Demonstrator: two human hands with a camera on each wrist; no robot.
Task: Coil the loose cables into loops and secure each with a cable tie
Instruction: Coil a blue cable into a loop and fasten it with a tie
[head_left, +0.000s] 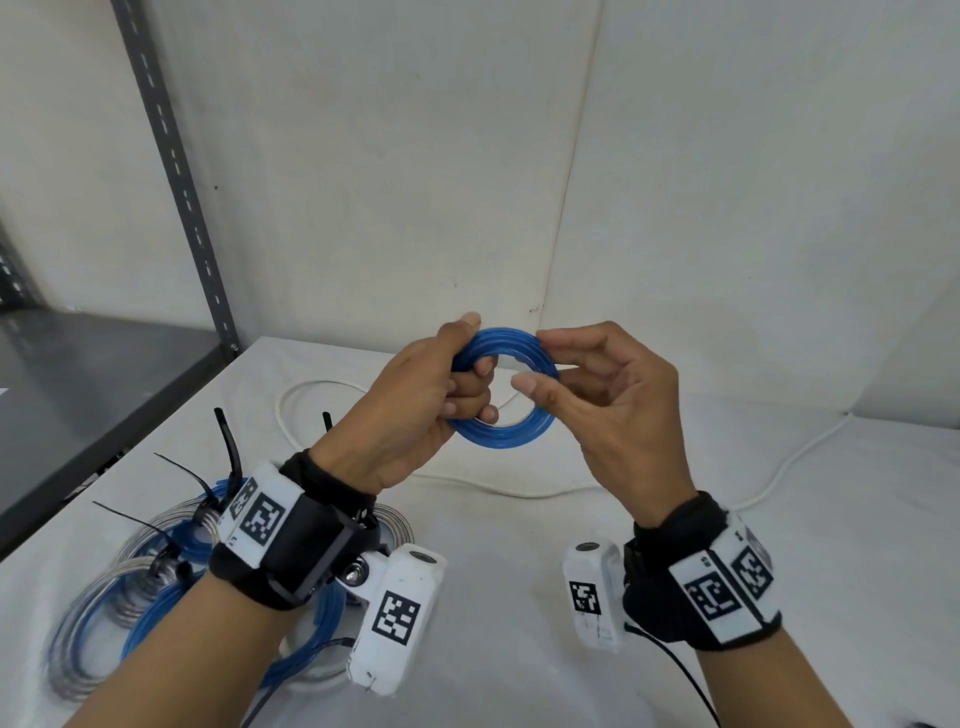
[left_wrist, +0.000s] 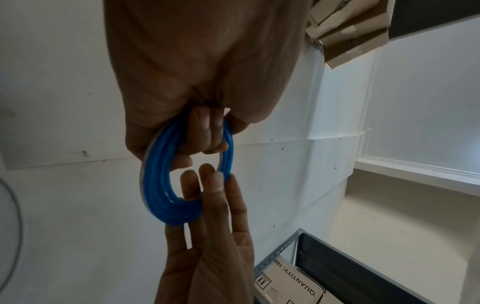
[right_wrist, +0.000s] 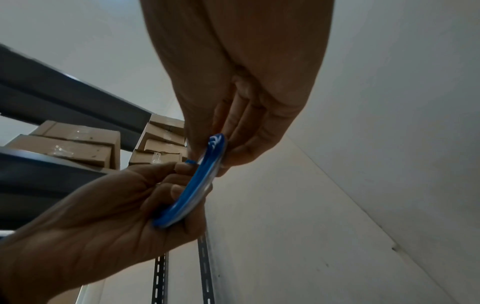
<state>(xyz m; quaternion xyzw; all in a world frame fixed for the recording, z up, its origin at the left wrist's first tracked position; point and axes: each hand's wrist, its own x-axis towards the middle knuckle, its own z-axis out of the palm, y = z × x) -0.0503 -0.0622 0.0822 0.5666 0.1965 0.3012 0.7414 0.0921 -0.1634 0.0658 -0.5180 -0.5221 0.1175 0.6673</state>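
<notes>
Blue coil (head_left: 503, 388) held up above the surface (head_left: 519, 545), between both hands. Left hand (head_left: 410, 410): grip closed round the coil's left side. Right hand (head_left: 618, 410): fingers pinch its right edge. Tied coils (head_left: 156, 566) lie lower left; white cable (head_left: 519, 491) behind.

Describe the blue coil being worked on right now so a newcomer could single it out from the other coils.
Start at the white table set against the wall; above its middle both hands meet. The blue coil is the small ring held in the air between them, gripped by the left hand and touched by the right hand. The other coils lie on the table at the left with black cable ties; this one shows none.
</notes>
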